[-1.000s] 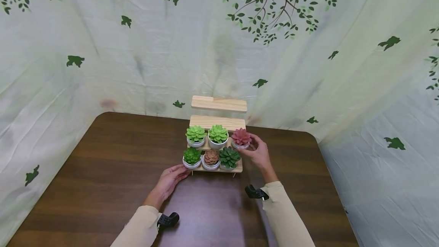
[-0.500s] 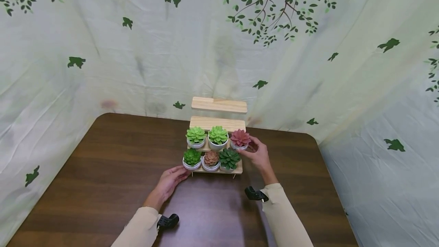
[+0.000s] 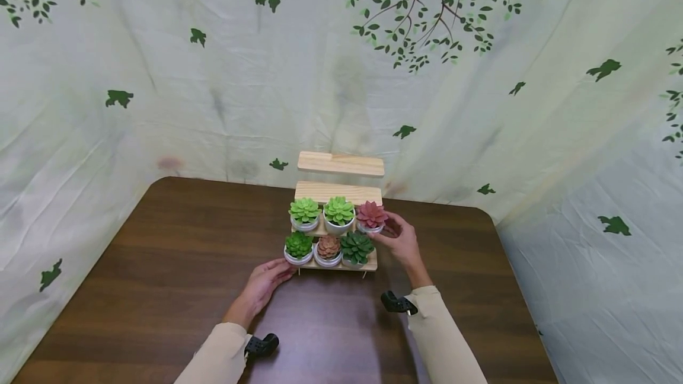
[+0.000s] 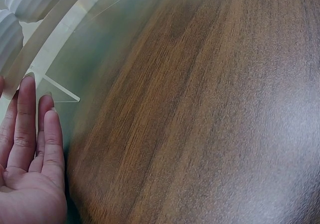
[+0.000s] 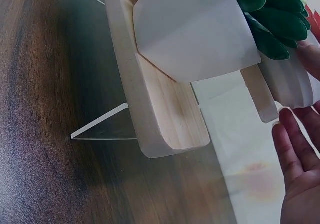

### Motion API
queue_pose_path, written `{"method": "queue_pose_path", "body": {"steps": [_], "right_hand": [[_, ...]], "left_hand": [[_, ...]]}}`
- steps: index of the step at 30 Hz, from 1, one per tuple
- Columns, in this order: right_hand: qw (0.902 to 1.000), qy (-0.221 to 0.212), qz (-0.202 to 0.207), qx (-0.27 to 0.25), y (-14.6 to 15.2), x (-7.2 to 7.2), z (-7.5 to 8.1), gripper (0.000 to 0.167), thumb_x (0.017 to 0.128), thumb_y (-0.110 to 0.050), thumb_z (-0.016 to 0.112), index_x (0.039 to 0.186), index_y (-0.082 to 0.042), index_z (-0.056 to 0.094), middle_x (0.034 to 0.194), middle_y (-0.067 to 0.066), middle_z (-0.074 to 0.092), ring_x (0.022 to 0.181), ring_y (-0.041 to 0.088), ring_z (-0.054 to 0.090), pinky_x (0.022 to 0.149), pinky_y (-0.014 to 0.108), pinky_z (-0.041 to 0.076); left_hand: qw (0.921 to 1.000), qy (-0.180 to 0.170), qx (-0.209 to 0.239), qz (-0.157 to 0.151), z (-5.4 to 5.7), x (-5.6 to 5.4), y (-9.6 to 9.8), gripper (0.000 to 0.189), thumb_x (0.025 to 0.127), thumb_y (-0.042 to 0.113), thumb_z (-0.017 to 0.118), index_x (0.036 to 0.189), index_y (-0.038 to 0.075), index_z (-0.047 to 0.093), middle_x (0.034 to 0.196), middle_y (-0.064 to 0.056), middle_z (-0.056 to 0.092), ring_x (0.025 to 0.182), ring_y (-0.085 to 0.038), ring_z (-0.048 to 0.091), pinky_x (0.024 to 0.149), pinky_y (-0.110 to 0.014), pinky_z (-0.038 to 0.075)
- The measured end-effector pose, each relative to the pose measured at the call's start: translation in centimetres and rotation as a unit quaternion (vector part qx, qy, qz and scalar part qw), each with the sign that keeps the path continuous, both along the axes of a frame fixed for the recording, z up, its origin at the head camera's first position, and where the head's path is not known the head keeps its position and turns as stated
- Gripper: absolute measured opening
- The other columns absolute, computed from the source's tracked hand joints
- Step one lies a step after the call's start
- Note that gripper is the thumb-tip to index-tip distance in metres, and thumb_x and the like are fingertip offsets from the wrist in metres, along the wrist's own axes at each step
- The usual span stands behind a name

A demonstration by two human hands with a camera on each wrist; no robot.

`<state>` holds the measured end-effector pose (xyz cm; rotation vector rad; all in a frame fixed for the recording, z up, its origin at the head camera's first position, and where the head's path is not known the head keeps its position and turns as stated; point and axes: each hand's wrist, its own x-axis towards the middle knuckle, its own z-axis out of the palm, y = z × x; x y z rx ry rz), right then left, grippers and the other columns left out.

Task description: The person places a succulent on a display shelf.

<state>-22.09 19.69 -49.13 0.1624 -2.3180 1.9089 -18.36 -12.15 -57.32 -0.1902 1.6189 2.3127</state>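
Note:
My right hand [image 3: 401, 243] holds a small white pot with a dusky red succulent [image 3: 371, 214], thumb and fingers on the pot's right side. That pot is at the right end of the middle tier of a stepped wooden stand [image 3: 338, 191]. Beside it are two light-green succulents [image 3: 305, 210]. The tier below carries a bright green succulent [image 3: 299, 244], a brown succulent [image 3: 328, 247] and a dark green succulent [image 3: 357, 246], all potted. My left hand [image 3: 262, 282], fingers extended, touches the stand's lower left corner; its thumb is mostly hidden.
The upper two boards of the stand, including the top board [image 3: 341, 164], bear no pots. Clear supports [image 5: 102, 121] carry the boards above the dark brown table [image 3: 187, 253]. A leaf-printed white curtain [image 3: 229, 76] hangs close behind.
The red succulent's pot has shifted slightly left along its tier, closer to the middle light-green succulent, with my right hand following. My left hand stays in place.

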Motion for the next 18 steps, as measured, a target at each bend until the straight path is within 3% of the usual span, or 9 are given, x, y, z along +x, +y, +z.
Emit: {"method": "queue_pose_path", "body": {"steps": [6, 14, 18], "right_hand": [[0.9992, -0.016, 0.027, -0.026, 0.4, 1.0, 1.4, 0.055, 0.08, 0.008, 0.073, 0.13, 0.011, 0.05, 0.129, 0.029, 0.053, 0.118, 0.037, 0.053, 0.101, 0.049, 0.042], [0.9967, -0.028, 0.035, -0.068, 2.7, 0.5, -0.7, 0.052, 0.09, -0.002, 0.064, 0.137, 0.007, 0.043, 0.138, 0.025, 0.048, 0.125, 0.037, 0.049, 0.094, 0.023, 0.048], [0.9956, -0.06, 0.016, -0.071, 3.7, 0.9, -0.8, 0.052, 0.093, -0.006, 0.063, 0.139, 0.005, 0.042, 0.141, 0.024, 0.046, 0.128, 0.04, 0.045, 0.095, 0.024, 0.048]], "left_hand": [[1.0, 0.007, -0.004, -0.002, 0.0, 0.0, 0.1, 0.026, 0.098, 0.0, 0.049, 0.12, -0.014, 0.053, 0.09, 0.001, 0.069, 0.088, -0.007, 0.065, 0.085, -0.023, 0.052], [0.9999, 0.002, -0.017, 0.0, 0.1, -0.3, 0.2, 0.036, 0.098, 0.001, 0.049, 0.126, -0.019, 0.044, 0.091, -0.002, 0.069, 0.086, -0.008, 0.065, 0.083, -0.023, 0.052], [0.9995, 0.005, -0.027, -0.016, 0.1, -0.2, -0.2, 0.041, 0.099, 0.005, 0.048, 0.13, -0.02, 0.04, 0.093, -0.003, 0.069, 0.087, -0.009, 0.065, 0.082, -0.023, 0.052]]}}
